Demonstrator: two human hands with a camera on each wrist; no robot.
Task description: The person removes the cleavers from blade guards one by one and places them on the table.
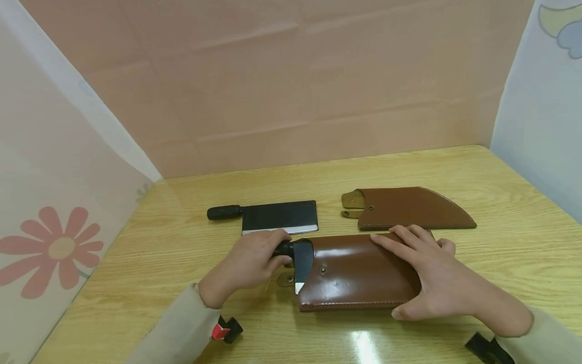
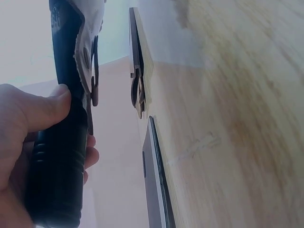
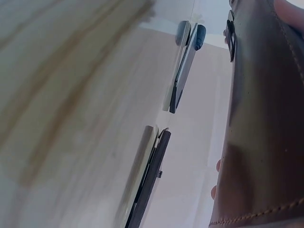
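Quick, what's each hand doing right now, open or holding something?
Left hand: fingers curled round the black knife handle.
Right hand: open, fingers straight, pressing flat on the brown leather sheath.

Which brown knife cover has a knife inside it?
The near brown sheath, under the right hand, has a knife going in, held by the left hand. The far sheath lies untouched.

Cleaver [image 1: 279, 217] left of far sheath [image 1: 409, 208]
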